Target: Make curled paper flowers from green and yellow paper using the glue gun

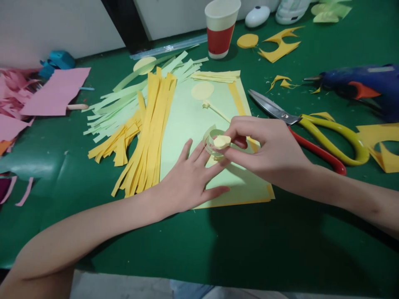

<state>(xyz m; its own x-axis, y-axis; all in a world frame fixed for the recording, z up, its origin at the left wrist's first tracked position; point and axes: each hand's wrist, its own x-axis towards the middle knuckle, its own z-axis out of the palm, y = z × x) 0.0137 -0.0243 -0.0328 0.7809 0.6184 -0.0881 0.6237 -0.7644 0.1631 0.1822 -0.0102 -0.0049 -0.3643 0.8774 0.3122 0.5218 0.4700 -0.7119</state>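
Note:
My left hand (pixel 190 178) lies palm down with fingers spread over the pale green sheets (pixel 181 124). At its fingertips is a coiled pale green paper strip (pixel 208 141); whether it goes round a finger is hard to tell. My right hand (pixel 264 145) comes from the right, thumb and fingers pinching a small crumpled pale yellow paper piece (pixel 222 142) against the coil. Just beyond lies a thin pale yellow stick (pixel 220 112) with a small knot-like paper end. A pale yellow paper disc (pixel 202 90) rests on the sheet above.
Yellow strips (pixel 154 137) and green strips (pixel 115 108) lie left of the sheets. Open-bladed scissors (pixel 289 118) and a blue glue gun (pixel 358 83) are to the right. A paper cup (pixel 222 31) stands behind; pink paper (pixel 59 91) lies far left.

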